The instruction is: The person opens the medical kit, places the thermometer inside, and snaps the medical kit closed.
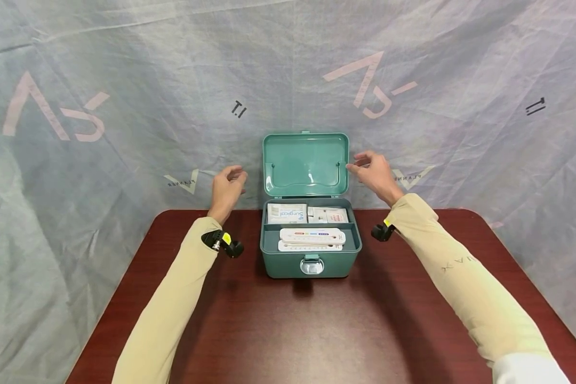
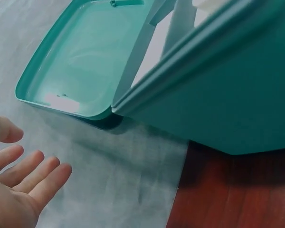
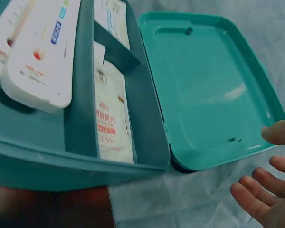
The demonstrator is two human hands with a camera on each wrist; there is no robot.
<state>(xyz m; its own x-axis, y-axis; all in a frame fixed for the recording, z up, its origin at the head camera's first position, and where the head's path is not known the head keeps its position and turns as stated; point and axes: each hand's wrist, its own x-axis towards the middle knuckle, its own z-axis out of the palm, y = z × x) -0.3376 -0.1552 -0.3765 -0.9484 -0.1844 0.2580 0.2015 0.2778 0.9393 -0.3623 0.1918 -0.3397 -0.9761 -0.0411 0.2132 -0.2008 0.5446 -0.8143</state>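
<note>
A green lidded box (image 1: 280,268) stands on the table, its lid (image 1: 307,160) raised against the backdrop. My right hand (image 1: 375,173) is at the lid's right edge, the thumb overlapping the rim in the right wrist view and the fingers spread loosely. To the left of the lid, apart from it, hovers my left hand (image 1: 226,189) with relaxed fingers and nothing held. In the box's front compartment lie long white rounded cases (image 1: 312,236), one over another. Behind a divider are a white packet marked "Surgical" (image 1: 286,213) and small printed packets (image 3: 113,114).
A metal-faced latch (image 1: 312,265) is on the box's front. The dark red wooden table (image 1: 307,330) runs back to a hanging grey cloth (image 1: 182,106) with printed letters. Each sleeve carries a small black wrist camera (image 1: 383,231).
</note>
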